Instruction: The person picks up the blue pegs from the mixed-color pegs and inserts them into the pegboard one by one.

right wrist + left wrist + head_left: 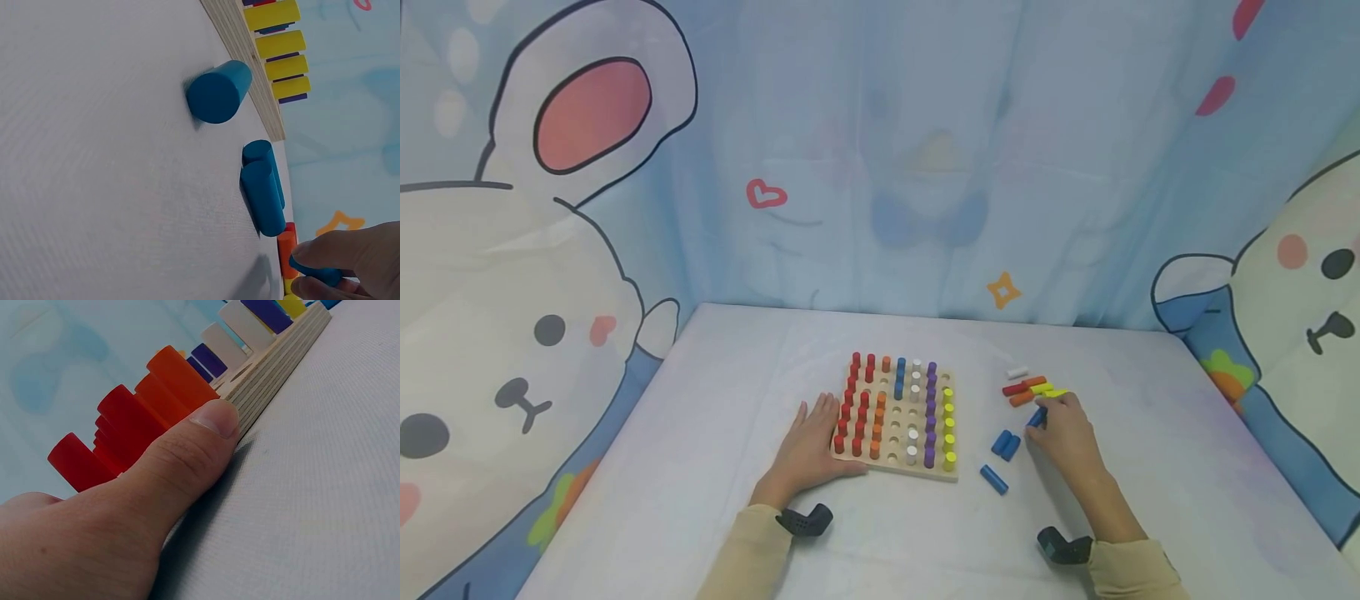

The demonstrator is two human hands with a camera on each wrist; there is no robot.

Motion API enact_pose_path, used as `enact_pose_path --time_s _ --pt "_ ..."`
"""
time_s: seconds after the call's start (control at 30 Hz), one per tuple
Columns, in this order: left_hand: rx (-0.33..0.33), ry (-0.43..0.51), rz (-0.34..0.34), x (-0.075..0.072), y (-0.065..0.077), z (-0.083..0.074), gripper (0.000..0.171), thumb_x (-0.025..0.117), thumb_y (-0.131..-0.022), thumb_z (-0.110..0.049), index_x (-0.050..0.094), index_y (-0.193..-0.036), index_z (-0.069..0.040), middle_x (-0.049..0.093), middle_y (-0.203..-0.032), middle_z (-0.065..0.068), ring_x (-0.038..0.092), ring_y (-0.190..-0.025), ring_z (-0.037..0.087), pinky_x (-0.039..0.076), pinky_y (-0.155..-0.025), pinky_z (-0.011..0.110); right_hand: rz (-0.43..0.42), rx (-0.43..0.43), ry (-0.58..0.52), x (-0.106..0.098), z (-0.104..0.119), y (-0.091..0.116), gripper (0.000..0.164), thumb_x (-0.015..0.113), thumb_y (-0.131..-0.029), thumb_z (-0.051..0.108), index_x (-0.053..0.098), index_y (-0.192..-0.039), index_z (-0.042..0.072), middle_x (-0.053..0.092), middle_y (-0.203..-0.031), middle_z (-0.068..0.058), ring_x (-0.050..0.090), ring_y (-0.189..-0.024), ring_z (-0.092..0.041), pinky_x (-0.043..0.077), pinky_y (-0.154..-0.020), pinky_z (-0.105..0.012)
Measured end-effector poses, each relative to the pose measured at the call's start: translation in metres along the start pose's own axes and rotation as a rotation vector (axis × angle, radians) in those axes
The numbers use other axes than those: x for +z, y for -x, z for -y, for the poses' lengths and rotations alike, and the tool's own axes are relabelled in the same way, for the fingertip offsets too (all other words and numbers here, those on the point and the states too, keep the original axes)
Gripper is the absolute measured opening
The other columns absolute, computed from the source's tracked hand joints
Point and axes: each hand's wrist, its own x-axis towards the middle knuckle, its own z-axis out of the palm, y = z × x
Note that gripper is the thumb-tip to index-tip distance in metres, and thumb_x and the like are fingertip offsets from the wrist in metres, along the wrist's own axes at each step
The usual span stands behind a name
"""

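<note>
A wooden pegboard stands on the table with upright pegs in colour rows: red, orange, blue, white, purple and yellow. My left hand rests against its left side and near corner, fingers stretched out; in the left wrist view the thumb lies along the board's edge. To the right of the board, my right hand pinches a blue peg between thumb and fingers. The right wrist view also shows this blue peg, partly hidden by the fingers. Some holes in the blue and white rows hold no peg.
Two blue pegs lie side by side near the right hand, and another blue peg lies closer to me. Behind them is a group of loose red, orange and yellow pegs, with a white peg beyond.
</note>
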Motion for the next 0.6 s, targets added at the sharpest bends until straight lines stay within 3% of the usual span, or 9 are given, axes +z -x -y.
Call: enact_pose_path --time_s 0.17,0.3,0.47,0.6 --pt "-0.008 -0.007 0.009 0.0 0.0 0.0 0.118 0.064 -0.065 -0.077 0.02 -0.152 -0.009 0.021 -0.159 0.007 0.011 -0.149 0.02 0.004 -0.122 0.047 -0.004 -0.013 -0.043 0.001 0.001 -0.001 0.046 0.074 -0.079 0.007 0.056 -0.119 -0.009 0.055 -0.11 -0.03 0.058 -0.091 -0.037 0.057 -0.08 -0.046" --pt "-0.007 -0.003 0.012 -0.001 0.0 0.0 0.118 0.064 -0.066 -0.076 0.021 -0.152 -0.009 0.021 -0.159 0.007 0.011 -0.149 0.02 0.004 -0.122 0.047 -0.075 -0.048 -0.119 0.005 -0.001 -0.005 0.037 0.075 -0.078 0.006 0.06 -0.109 -0.006 0.064 -0.095 -0.023 0.062 -0.081 -0.032 0.058 -0.068 -0.04" --pt "-0.005 0.007 0.007 -0.003 0.001 -0.002 0.117 0.065 -0.066 -0.076 0.021 -0.152 -0.008 0.022 -0.158 0.007 0.012 -0.149 0.021 0.005 -0.122 0.047 -0.23 -0.135 -0.127 0.03 -0.021 -0.023 0.025 0.079 -0.075 0.008 0.066 -0.095 0.005 0.07 -0.093 -0.015 0.069 -0.081 -0.029 0.059 -0.065 -0.036" --pt "-0.006 0.008 0.01 -0.003 0.002 -0.002 0.118 0.064 -0.066 -0.076 0.021 -0.152 -0.009 0.021 -0.159 0.007 0.011 -0.149 0.02 0.004 -0.122 0.046 -0.271 -0.166 -0.163 0.05 -0.037 -0.036 0.024 0.079 -0.077 0.019 0.066 -0.095 0.01 0.071 -0.093 -0.013 0.069 -0.079 -0.028 0.059 -0.06 -0.035"
